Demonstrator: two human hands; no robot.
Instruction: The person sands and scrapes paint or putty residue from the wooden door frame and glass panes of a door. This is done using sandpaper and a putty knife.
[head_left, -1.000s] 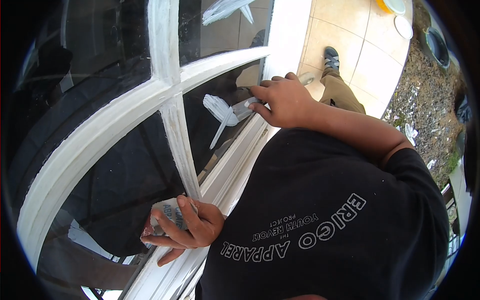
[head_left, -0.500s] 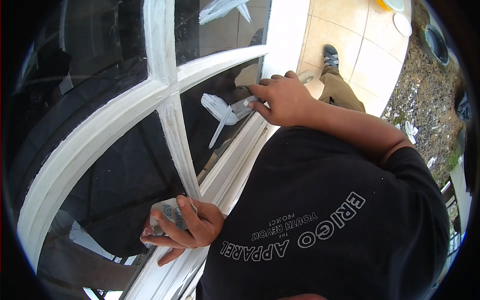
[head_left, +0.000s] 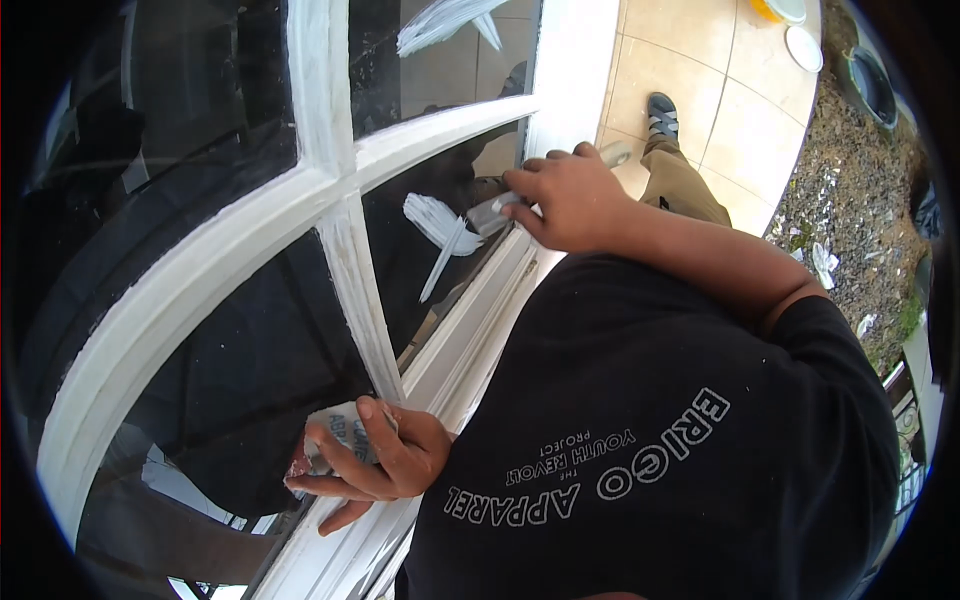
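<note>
My right hand (head_left: pixel 570 200) is closed around a scraper, with its pale handle (head_left: pixel 617 154) showing behind the fingers. The flat grey blade (head_left: pixel 490 216) lies at the dark glass pane, beside a streaky patch of white paint (head_left: pixel 435 220). Lower left, the fingers of my left hand (head_left: pixel 390 455) are curled over a piece of sandpaper (head_left: pixel 340 435) with printed letters and a reddish edge. That hand is by the lower white frame, over the glass.
White curved window bars (head_left: pixel 345 185) divide the dark panes. Another paint smear (head_left: pixel 450 22) is on the upper pane. Beige floor tiles (head_left: pixel 670 65), my shoe (head_left: pixel 662 115), a white lid (head_left: pixel 803 49), a dark basin (head_left: pixel 872 88) and littered soil (head_left: pixel 835 210) lie beyond.
The view has shifted slightly. The scraper blade has barely moved beside the paint patch. Both hands keep their holds.
</note>
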